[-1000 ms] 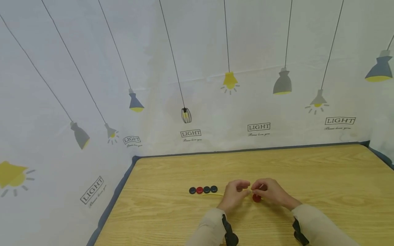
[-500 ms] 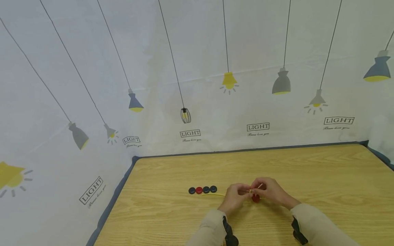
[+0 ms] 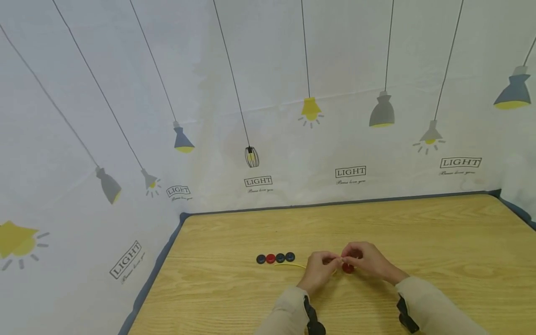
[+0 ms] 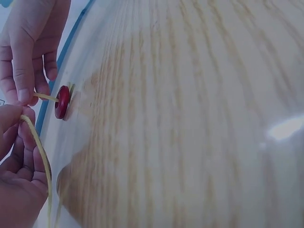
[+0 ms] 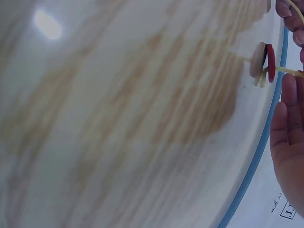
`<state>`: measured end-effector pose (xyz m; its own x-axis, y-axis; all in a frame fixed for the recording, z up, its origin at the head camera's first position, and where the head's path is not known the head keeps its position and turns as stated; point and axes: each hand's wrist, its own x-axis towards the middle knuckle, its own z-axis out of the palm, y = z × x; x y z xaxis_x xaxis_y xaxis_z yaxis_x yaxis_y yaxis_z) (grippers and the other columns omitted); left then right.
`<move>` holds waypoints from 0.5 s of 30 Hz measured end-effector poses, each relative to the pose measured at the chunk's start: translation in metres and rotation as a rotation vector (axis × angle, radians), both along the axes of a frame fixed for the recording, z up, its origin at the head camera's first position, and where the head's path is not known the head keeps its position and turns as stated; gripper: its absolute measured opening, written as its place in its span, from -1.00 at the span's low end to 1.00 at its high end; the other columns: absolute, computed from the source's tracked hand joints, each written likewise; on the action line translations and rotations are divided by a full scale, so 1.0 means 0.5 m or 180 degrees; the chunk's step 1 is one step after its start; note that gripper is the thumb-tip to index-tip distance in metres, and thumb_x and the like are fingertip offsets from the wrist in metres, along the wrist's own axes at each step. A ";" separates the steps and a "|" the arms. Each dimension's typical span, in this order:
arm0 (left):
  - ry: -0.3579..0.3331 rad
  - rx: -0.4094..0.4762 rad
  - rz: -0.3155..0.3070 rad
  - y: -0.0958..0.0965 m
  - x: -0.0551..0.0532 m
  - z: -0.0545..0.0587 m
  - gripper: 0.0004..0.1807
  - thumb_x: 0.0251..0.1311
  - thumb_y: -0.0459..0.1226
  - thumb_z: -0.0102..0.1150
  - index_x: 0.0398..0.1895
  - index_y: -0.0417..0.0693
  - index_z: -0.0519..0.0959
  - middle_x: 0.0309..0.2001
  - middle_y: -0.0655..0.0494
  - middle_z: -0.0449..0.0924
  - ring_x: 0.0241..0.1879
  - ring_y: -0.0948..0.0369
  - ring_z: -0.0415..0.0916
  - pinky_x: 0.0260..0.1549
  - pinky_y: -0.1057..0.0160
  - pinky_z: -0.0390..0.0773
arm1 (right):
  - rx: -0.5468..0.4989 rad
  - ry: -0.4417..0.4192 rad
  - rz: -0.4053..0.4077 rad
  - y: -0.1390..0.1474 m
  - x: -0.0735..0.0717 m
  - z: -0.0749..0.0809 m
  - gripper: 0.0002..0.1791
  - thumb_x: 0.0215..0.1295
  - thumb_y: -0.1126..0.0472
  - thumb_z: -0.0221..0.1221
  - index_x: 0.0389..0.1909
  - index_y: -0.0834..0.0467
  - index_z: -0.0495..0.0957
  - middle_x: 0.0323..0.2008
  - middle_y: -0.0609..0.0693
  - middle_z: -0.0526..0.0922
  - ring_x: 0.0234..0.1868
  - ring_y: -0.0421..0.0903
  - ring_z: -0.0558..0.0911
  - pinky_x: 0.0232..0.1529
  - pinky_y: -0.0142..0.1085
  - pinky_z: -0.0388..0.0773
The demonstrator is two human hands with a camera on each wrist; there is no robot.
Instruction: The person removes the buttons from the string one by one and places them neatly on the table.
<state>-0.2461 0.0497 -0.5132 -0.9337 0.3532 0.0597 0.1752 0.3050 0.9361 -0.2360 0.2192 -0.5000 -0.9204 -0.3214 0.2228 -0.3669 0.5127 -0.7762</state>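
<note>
A red disc-shaped bead [image 3: 348, 268] hangs on a yellow cord [image 3: 291, 265] close over the table, just below the meeting fingertips. My right hand [image 3: 370, 260] pinches the cord a short way from the bead. My left hand [image 3: 319, 271] pinches the cord with thumb and forefinger, fingertips right at those of the right hand. In the left wrist view, the cord [image 4: 43, 159] runs down from the left fingers, and the bead [image 4: 62, 102] stands on edge beside the right hand. Short cord tails [image 5: 260, 80] show behind the bead in the right wrist view.
Left of the hands, a row of dark disc beads [image 3: 280, 257] with one red bead [image 3: 271, 258] among them lies on the wooden table [image 3: 217, 298]. A lamp-printed cloth [image 3: 268, 116] hangs behind the table. Dark bands [image 3: 311, 316] circle both wrists.
My left fingers have closed in to the right, from a gap until they meet the right fingertips. The right hand and the bead row have hardly moved.
</note>
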 end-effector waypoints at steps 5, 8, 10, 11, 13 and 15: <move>0.0009 0.0003 0.0072 0.001 0.001 0.001 -0.87 0.09 -0.27 0.16 -0.43 -0.14 0.63 -0.48 0.21 0.57 -0.50 0.41 0.42 -0.51 0.43 0.44 | 0.0038 0.0100 0.0003 0.002 0.002 0.000 -0.93 0.16 0.27 0.14 -0.45 0.19 0.53 -0.47 -0.09 0.58 -0.45 -0.28 0.50 -0.44 -0.38 0.45; -0.0030 0.0007 0.0114 0.002 0.003 0.002 -0.88 0.09 -0.26 0.16 -0.45 -0.12 0.63 -0.50 0.24 0.56 -0.52 0.41 0.41 -0.52 0.43 0.43 | 0.0033 0.0117 -0.0007 0.005 0.003 0.000 -0.93 0.16 0.29 0.13 -0.45 0.20 0.53 -0.47 -0.08 0.58 -0.44 -0.28 0.51 -0.43 -0.37 0.46; -0.0023 0.0000 0.0120 0.002 0.003 0.003 -0.88 0.09 -0.26 0.16 -0.44 -0.12 0.62 -0.51 0.25 0.54 -0.53 0.41 0.40 -0.53 0.44 0.42 | 0.0045 0.0103 -0.0017 0.008 0.003 -0.001 -0.95 0.15 0.30 0.13 -0.43 0.20 0.54 -0.45 -0.07 0.58 -0.43 -0.26 0.51 -0.41 -0.37 0.46; -0.0024 0.0003 0.0123 0.002 0.004 0.004 -0.88 0.10 -0.26 0.15 -0.44 -0.12 0.62 -0.51 0.26 0.54 -0.53 0.41 0.39 -0.53 0.44 0.42 | 0.0065 0.0092 -0.0032 0.010 0.003 -0.003 -0.96 0.15 0.30 0.14 -0.43 0.20 0.54 -0.45 -0.06 0.58 -0.42 -0.25 0.52 -0.40 -0.37 0.47; -0.0012 0.0020 0.0123 0.001 0.005 0.005 -0.88 0.10 -0.26 0.15 -0.43 -0.13 0.61 -0.51 0.25 0.53 -0.53 0.42 0.39 -0.54 0.44 0.41 | 0.0110 0.0050 -0.0046 0.015 0.002 -0.005 -0.93 0.13 0.28 0.16 -0.40 0.22 0.54 -0.42 -0.04 0.58 -0.38 -0.21 0.53 -0.37 -0.36 0.48; 0.0002 0.0047 0.0116 0.000 0.006 0.005 -0.89 0.10 -0.27 0.15 -0.43 -0.13 0.61 -0.51 0.25 0.52 -0.53 0.42 0.38 -0.53 0.45 0.41 | 0.0145 -0.0015 -0.0032 0.021 0.003 -0.009 -0.87 0.11 0.27 0.18 -0.36 0.26 0.54 -0.38 -0.01 0.58 -0.34 -0.15 0.55 -0.33 -0.33 0.48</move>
